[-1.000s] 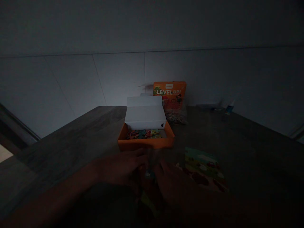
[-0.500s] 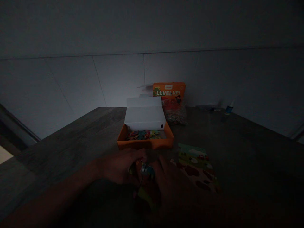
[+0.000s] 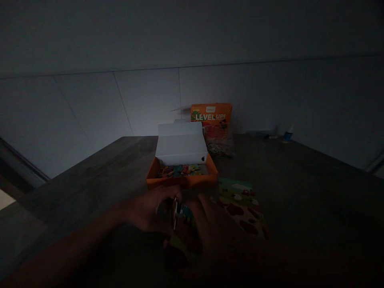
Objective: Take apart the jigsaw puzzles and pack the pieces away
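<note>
The scene is very dark, so detail is limited. My left hand pinches a puzzle piece between thumb and fingers, turned with its thin edge towards me. Facing it, my right hand has its fingers curled round more puzzle pieces, a teal patch showing at the fingertips. Below, green and brown pieces show dimly between the hands. Beside my right hand lies a joined puzzle section with a field, a red vehicle and brown-spotted cow hide; my hand and forearm cover part of it.
Just beyond my hands an orange box stands with its white lid raised, holding several loose puzzle pieces. Behind it are an orange "LEVEL UP!" box and a clear bag of pieces. A small bottle stands back right, near the wall.
The piece in my left hand has turned from showing its coloured face to standing on edge. My right hand stays close by, and the view has shifted slightly.
</note>
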Demonstrator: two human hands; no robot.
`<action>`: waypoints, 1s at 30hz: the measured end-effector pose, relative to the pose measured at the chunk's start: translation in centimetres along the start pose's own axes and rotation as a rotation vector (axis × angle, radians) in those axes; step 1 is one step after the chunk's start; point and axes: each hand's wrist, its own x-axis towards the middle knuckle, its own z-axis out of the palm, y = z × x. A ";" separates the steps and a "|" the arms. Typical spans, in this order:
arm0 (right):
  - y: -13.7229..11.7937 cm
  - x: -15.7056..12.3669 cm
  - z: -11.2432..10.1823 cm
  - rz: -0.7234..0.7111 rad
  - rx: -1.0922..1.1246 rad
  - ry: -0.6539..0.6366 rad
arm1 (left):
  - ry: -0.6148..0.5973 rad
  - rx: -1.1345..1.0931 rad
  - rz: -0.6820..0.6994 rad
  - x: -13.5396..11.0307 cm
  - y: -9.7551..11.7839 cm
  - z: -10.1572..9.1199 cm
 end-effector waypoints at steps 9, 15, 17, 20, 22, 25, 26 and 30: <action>-0.1 0.8 -0.4 0.050 0.076 -0.045 | 0.003 -0.423 -0.093 0.1 1.4 1.4; -0.2 1.4 -0.9 0.093 0.100 -0.177 | 0.220 -0.463 -0.123 1.7 0.4 2.6; -0.2 1.5 -1.0 0.073 0.095 -0.157 | 0.231 -0.515 -0.128 1.9 -0.1 2.6; -0.1 1.5 -0.9 0.039 0.069 -0.091 | 0.236 -0.588 -0.174 1.8 -0.3 2.5; 0.1 1.5 -0.7 0.010 0.059 -0.051 | 0.234 -0.607 -0.196 1.8 0.0 2.4; 0.4 1.3 -0.3 -0.044 0.055 0.008 | 0.174 -0.617 -0.194 1.8 0.6 2.3; 0.4 1.2 -0.2 -0.059 0.050 0.031 | 0.157 -0.613 -0.183 1.9 0.7 2.2; 0.4 1.0 0.2 -0.091 0.029 0.102 | 0.145 -0.499 -0.126 1.7 0.6 1.5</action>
